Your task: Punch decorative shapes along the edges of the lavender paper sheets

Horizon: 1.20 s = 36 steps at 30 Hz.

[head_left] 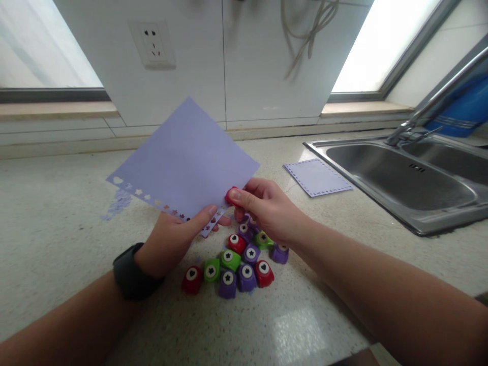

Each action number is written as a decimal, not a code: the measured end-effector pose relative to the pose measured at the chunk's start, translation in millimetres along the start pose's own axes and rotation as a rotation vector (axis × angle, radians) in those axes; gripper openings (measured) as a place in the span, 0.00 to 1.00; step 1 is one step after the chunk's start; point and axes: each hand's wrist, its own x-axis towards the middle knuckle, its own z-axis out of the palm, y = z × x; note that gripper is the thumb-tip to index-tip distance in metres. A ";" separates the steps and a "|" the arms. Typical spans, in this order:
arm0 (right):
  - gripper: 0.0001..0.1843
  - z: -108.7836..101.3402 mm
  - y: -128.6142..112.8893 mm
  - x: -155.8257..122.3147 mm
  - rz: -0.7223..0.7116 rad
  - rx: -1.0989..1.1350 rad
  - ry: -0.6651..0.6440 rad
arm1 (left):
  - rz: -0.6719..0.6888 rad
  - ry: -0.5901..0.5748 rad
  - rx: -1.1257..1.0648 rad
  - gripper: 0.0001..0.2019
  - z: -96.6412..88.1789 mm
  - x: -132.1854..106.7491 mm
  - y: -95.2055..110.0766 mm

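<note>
A lavender sheet of paper (186, 152) is held up, tilted, above the counter. Cut-out shapes such as hearts and flowers run along its lower left edge and start up the right one. My left hand (183, 229) pinches the sheet near its bottom corner, thumb on top. With my right hand (269, 208) I grip a red craft punch (232, 195) at the paper's right edge, thumb pressed on it; its underside is hidden. Below lie several small punches: a red punch (191, 279), a green punch (211, 270), a purple punch (227, 283) and others.
Punched lavender bits (116, 204) lie on the counter (57, 229) at the left. A stack of lavender sheets with punched borders (318, 178) rests at the right, beside a steel sink (396, 218) with a faucet (412, 124). A wall socket (153, 44) and a looped cable (312, 33) are behind.
</note>
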 end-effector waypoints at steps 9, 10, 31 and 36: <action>0.21 -0.3 -3.4 1.0 0.023 -0.007 0.007 | 0.004 -0.011 -0.038 0.13 -1.8 1.0 -0.3; 0.21 -0.7 -3.7 0.8 0.029 -0.005 0.005 | -0.003 -0.012 -0.046 0.13 -1.8 1.0 0.2; 0.20 -47.1 0.2 21.1 -0.035 -0.373 0.170 | 0.043 -0.118 -0.198 0.16 -13.7 13.7 -12.3; 0.24 -59.3 -3.2 20.5 0.097 -0.804 0.024 | 0.038 -0.134 -0.243 0.19 -16.0 19.6 -14.8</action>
